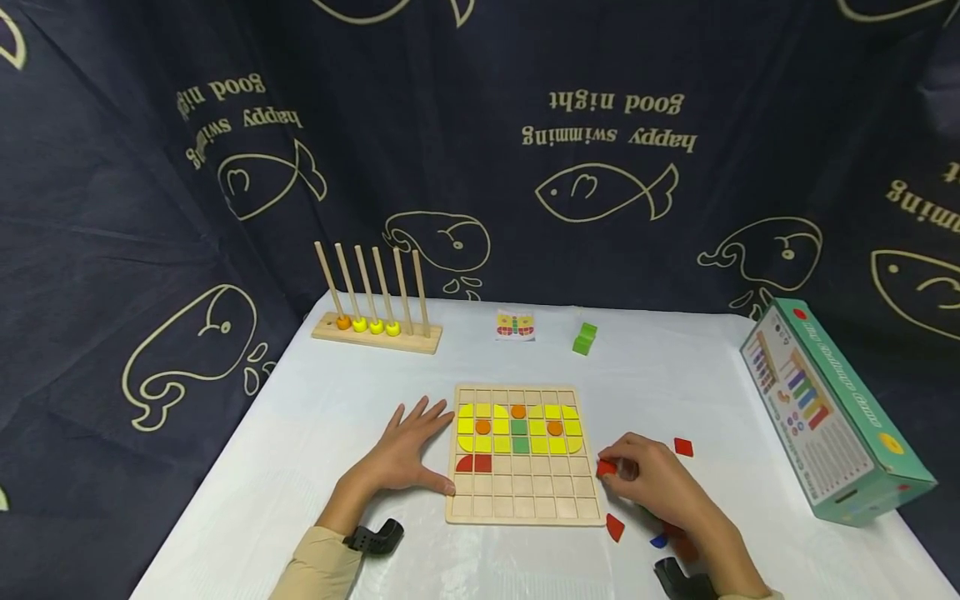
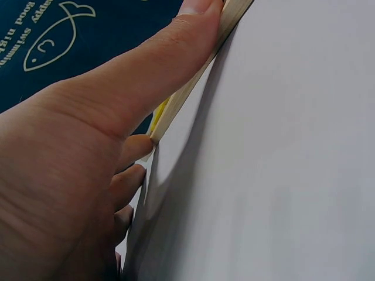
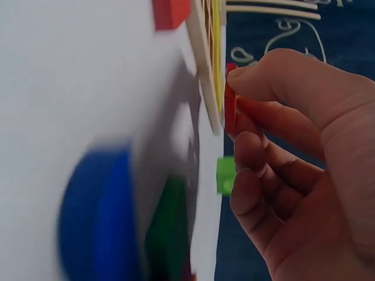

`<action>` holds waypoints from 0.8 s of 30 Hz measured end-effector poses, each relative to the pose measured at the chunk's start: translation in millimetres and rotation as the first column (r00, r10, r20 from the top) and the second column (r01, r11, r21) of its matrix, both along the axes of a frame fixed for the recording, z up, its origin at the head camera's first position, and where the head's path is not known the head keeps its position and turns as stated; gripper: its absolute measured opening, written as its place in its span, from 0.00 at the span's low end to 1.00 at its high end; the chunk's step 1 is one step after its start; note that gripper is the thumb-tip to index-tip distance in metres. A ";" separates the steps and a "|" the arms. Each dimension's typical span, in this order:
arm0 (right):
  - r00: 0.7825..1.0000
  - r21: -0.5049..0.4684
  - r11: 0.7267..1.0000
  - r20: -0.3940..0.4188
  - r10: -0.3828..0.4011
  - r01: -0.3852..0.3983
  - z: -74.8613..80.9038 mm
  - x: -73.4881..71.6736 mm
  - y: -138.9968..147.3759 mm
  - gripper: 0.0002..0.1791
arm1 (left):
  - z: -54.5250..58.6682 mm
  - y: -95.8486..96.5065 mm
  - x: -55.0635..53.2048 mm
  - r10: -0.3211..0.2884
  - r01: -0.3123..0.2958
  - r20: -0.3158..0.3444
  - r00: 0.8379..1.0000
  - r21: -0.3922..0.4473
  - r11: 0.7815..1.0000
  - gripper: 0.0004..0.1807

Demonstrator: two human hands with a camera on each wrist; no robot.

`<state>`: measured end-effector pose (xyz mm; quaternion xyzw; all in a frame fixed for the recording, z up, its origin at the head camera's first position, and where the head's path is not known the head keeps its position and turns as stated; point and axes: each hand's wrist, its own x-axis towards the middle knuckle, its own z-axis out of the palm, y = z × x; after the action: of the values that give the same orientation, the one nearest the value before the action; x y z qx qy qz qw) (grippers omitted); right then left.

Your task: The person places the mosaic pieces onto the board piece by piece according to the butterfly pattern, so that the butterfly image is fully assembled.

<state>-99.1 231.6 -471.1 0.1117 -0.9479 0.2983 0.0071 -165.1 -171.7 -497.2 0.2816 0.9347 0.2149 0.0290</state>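
Note:
A square wooden grid board (image 1: 525, 507) lies on the table with yellow, orange, green and red tiles set in its cells. Two red tiles (image 1: 482, 463) sit at the left of one row. My left hand (image 1: 408, 454) rests at the board's left edge, fingers spread and straight, the thumb (image 2: 170, 52) touching its rim. Beside the right edge my right hand (image 1: 656, 479) pinches a red tile (image 3: 231, 99) between thumb and fingertips. Near that hand lie loose red tiles (image 1: 615, 527) and a blue piece (image 1: 659, 541); a green piece (image 3: 169, 225) shows in the right wrist view.
At the back left stands a wooden peg rack (image 1: 375, 336) with orange and yellow beads. A butterfly pattern card (image 1: 515, 326) and green blocks (image 1: 584, 338) lie behind the board. A green box (image 1: 836, 417) stands at the right. Another red tile (image 1: 683, 447) lies beyond the right hand.

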 end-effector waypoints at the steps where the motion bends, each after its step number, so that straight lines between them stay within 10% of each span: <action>1: 1.000 -0.004 1.000 -0.005 0.017 -0.017 0.5 -1.9 -3.5 0.12 | -0.3 0.0 -0.1 0.000 0.000 -0.002 1.000 -0.003 1.000 0.67; 24: 0.947 0.099 0.953 -0.123 0.298 -0.287 6.7 -28.1 -93.9 0.09 | -4.2 -0.5 -3.0 0.000 0.000 0.002 1.000 -0.011 1.000 0.68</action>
<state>-127.1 137.7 -464.4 0.2713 -0.9292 0.2499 0.0231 -168.1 -172.2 -501.4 0.2814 0.9358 0.2101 0.0317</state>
